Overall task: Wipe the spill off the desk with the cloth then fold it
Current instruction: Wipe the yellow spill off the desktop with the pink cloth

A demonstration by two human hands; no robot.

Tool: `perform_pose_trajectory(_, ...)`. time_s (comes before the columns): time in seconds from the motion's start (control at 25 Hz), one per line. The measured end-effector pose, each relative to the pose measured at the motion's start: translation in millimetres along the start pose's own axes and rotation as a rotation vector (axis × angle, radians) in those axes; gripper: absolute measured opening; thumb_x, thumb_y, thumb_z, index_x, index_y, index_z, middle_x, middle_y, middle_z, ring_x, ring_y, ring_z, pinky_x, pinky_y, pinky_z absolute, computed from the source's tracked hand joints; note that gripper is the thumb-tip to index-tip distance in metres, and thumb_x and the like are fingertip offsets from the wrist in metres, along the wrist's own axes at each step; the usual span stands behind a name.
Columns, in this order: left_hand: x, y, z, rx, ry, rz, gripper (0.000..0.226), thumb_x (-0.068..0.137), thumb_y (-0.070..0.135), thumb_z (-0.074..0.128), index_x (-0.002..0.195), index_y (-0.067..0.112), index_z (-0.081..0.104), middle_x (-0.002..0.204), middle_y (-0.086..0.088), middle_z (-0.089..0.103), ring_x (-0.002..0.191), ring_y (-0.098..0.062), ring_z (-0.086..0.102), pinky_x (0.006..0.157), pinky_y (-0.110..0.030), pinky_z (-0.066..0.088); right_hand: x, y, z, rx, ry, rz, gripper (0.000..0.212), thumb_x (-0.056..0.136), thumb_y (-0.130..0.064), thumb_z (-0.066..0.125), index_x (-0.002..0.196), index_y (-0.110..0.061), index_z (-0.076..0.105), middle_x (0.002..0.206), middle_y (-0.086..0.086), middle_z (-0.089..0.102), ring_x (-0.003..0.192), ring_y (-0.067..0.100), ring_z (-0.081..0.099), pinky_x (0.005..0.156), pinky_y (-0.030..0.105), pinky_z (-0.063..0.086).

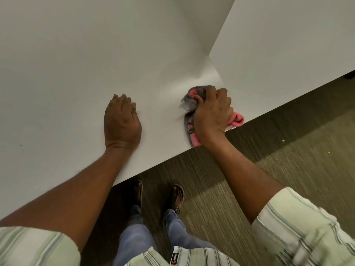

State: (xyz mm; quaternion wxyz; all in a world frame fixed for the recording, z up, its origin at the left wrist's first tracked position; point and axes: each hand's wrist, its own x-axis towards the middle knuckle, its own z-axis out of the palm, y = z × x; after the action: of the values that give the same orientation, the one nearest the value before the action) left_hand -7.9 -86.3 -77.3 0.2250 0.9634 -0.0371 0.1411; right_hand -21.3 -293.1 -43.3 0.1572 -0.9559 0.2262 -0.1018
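A bunched pink and grey cloth [189, 104] lies on the white desk [67, 73] close to its front edge, at the right. My right hand [212, 114] is closed around the cloth and presses it onto the desk; parts of the cloth stick out on both sides of the fist. My left hand [122, 124] rests palm down on the desk, a hand's width to the left of the cloth, fingers together and holding nothing. I can make out no spill on the white surface.
An upright white panel [278, 45] rises at the desk's right end, just beyond the cloth. The desk's front edge runs diagonally; below it is brown carpet [288, 150] and my feet in sandals [159, 196].
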Motion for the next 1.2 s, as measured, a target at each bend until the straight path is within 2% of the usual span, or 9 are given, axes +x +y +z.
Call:
perform_pose_trajectory(0.12, -1.3, 0.2, -0.5, -0.010, 0.001, -0.028, 0.041, 0.099, 0.018, 0.033, 0.118, -0.009, 0.057, 0.124, -0.027, 0.059, 0.123, -0.042, 0.050, 0.107, -0.047, 0.035, -8.9, -31.4, 8.9, 0.088, 0.087, -0.158, 0.022, 0.090, -0.032, 0.058, 0.111, -0.025, 0.059, 0.108, 0.012, 0.056, 0.090, 0.031, 0.053, 0.073, 0.040, 0.037)
perform_pose_trajectory(0.28, -1.6, 1.5, -2.8, -0.020, 0.004, -0.026, 0.035, 0.099, 0.013, 0.037, 0.119, -0.009, 0.056, 0.124, -0.028, 0.058, 0.123, -0.042, 0.049, 0.107, -0.047, 0.035, -20.7, -47.6, 23.9, 0.002, -0.127, -0.401, 0.031, 0.087, -0.048, 0.049, 0.114, -0.035, 0.058, 0.120, 0.006, 0.048, 0.106, 0.027, 0.045, 0.086, 0.043, 0.038)
perform_pose_trajectory(0.36, -1.5, 1.9, -3.2, -0.014, -0.003, -0.014, 0.035, 0.099, 0.013, 0.038, 0.118, -0.009, 0.056, 0.124, -0.028, 0.058, 0.123, -0.043, 0.049, 0.107, -0.047, 0.036, -18.5, -40.6, 23.6, -0.038, -0.145, -0.484, 0.045, 0.083, -0.064, 0.046, 0.118, -0.038, 0.055, 0.122, 0.003, 0.047, 0.108, 0.025, 0.043, 0.085, 0.039, 0.034)
perform_pose_trajectory(0.44, -0.6, 1.9, -2.3, -0.008, 0.000, -0.008, 0.035, 0.099, 0.014, 0.036, 0.118, -0.009, 0.056, 0.123, -0.028, 0.059, 0.123, -0.043, 0.049, 0.107, -0.047, 0.036, -15.9, -38.7, 26.1, -0.073, -0.127, -0.548, 0.040, 0.084, -0.060, 0.047, 0.116, -0.038, 0.056, 0.122, 0.003, 0.050, 0.107, 0.026, 0.044, 0.082, 0.039, 0.035)
perform_pose_trajectory(0.52, -1.5, 1.2, -1.8, -0.007, 0.004, -0.011, 0.037, 0.099, 0.015, 0.035, 0.118, -0.008, 0.057, 0.124, -0.028, 0.058, 0.123, -0.043, 0.049, 0.107, -0.047, 0.036, -8.9, -43.9, 33.9, -0.049, -0.091, -0.516, 0.025, 0.087, -0.043, 0.052, 0.109, -0.033, 0.058, 0.116, 0.003, 0.053, 0.104, 0.027, 0.047, 0.079, 0.041, 0.038)
perform_pose_trajectory(0.64, -2.5, 1.7, -1.7, -0.019, 0.004, -0.014, 0.036, 0.099, 0.014, 0.036, 0.117, -0.009, 0.057, 0.125, -0.028, 0.058, 0.123, -0.042, 0.049, 0.108, -0.048, 0.036, 17.8, -57.0, 44.9, -0.046, -0.051, -0.417, 0.024, 0.082, -0.025, 0.055, 0.105, -0.031, 0.057, 0.111, 0.001, 0.054, 0.105, 0.028, 0.047, 0.075, 0.041, 0.037)
perform_pose_trajectory(0.84, -3.1, -0.2, 0.1, -0.026, 0.020, -0.022, 0.041, 0.099, 0.018, 0.032, 0.117, -0.009, 0.058, 0.125, -0.027, 0.058, 0.123, -0.042, 0.049, 0.108, -0.048, 0.036, 70.6, -67.6, 48.0, -0.101, -0.046, -0.311, 0.029, 0.080, -0.021, 0.052, 0.106, -0.034, 0.057, 0.116, 0.002, 0.053, 0.108, 0.029, 0.047, 0.077, 0.040, 0.036)
perform_pose_trajectory(1.04, -2.1, -2.6, 1.1, -0.034, 0.040, -0.021, 0.039, 0.099, 0.017, 0.034, 0.116, -0.008, 0.058, 0.123, -0.026, 0.060, 0.122, -0.041, 0.050, 0.106, -0.047, 0.038, 106.1, -42.7, 39.9, -0.070, -0.029, -0.166, 0.037, 0.082, -0.018, 0.045, 0.115, -0.031, 0.054, 0.128, 0.005, 0.047, 0.118, 0.030, 0.042, 0.086, 0.043, 0.033)
perform_pose_trajectory(1.2, -3.1, -2.2, 2.5, -0.009, 0.053, 0.002, 0.035, 0.099, 0.014, 0.037, 0.115, -0.008, 0.059, 0.121, -0.026, 0.062, 0.120, -0.041, 0.052, 0.104, -0.047, 0.040, 110.9, -19.7, 26.7, -0.080, 0.020, -0.023, 0.043, 0.077, -0.012, 0.040, 0.114, -0.028, 0.054, 0.123, 0.007, 0.048, 0.110, 0.029, 0.046, 0.082, 0.040, 0.034)
